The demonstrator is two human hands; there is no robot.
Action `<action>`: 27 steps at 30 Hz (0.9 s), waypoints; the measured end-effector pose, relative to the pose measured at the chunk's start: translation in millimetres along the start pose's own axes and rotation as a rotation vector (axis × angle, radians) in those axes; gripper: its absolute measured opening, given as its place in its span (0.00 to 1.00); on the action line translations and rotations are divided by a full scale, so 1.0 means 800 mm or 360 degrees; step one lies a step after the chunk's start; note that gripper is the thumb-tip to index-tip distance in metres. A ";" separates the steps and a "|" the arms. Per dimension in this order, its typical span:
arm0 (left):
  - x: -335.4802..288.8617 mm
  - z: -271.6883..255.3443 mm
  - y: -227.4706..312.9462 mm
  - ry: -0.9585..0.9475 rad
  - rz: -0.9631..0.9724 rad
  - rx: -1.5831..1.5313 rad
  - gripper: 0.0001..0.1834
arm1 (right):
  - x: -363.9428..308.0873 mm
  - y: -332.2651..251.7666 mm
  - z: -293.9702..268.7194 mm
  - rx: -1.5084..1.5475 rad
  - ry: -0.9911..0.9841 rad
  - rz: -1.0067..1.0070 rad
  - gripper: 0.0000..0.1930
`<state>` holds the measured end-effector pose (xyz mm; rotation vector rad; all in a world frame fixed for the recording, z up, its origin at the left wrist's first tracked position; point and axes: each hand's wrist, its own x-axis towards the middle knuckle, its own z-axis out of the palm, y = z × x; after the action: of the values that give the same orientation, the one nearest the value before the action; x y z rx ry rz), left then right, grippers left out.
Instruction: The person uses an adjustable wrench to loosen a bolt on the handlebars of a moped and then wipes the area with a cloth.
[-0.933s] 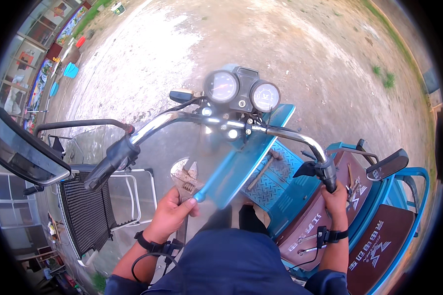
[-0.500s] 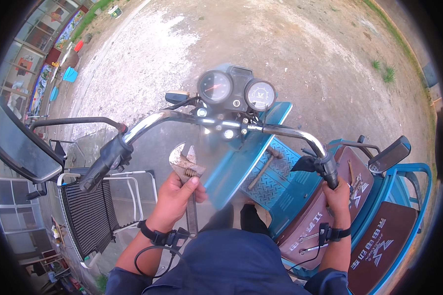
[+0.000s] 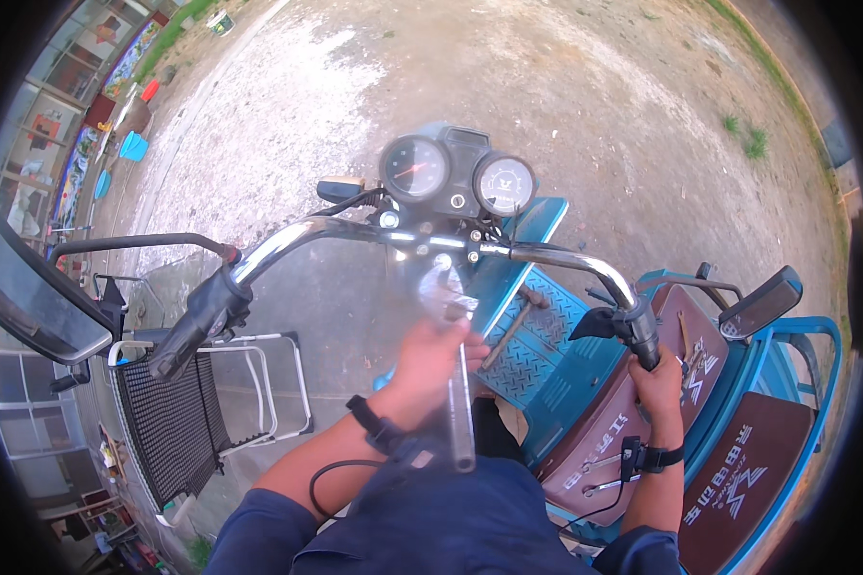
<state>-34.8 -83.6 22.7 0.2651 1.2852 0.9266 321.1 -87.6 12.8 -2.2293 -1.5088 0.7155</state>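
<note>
An adjustable wrench (image 3: 460,402) is in my left hand (image 3: 427,359), gripped just below its rusty jaw. The jaw overlaps the area by a shiny round nut (image 3: 442,261) at the middle of the chrome handlebar (image 3: 331,228); motion blur hides whether they touch. My right hand (image 3: 656,388) is closed round the end of the black right handlebar grip (image 3: 642,335). Two round gauges (image 3: 414,167) stand just beyond the bar's centre. The left handlebar grip (image 3: 190,335) has no hand on it.
A hammer (image 3: 518,326) lies on the blue patterned footboard (image 3: 537,369). Small tools rest on the brown seat (image 3: 609,436) at right. Mirrors (image 3: 38,287) stick out at both sides. A folding chair (image 3: 168,426) stands at left, with a building behind it.
My left hand has carried the wrench right and slightly forward, bringing its jaw up beside the handlebar's middle nut. The right hand keeps its place on the grip.
</note>
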 end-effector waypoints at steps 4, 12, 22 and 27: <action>0.018 0.043 -0.016 -0.0038 -0.0048 -0.0119 0.15 | 0.001 0.004 0.000 -0.0016 -0.0011 0.0034 0.14; 0.035 0.075 -0.032 0.0044 -0.0025 -0.0099 0.15 | -0.001 0.011 0.005 0.0017 -0.0012 -0.0001 0.15; 0.038 0.079 -0.028 0.0149 0.0042 -0.0135 0.15 | -0.001 0.014 0.008 0.0041 -0.0026 0.0008 0.14; 0.032 0.080 -0.018 0.0217 0.0002 -0.0069 0.15 | -0.002 0.011 0.007 0.0022 -0.0008 -0.0007 0.14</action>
<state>28.5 -54.1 14.9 0.1709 1.3884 0.9858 323.8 -91.8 3.7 -2.2151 -1.5058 0.7290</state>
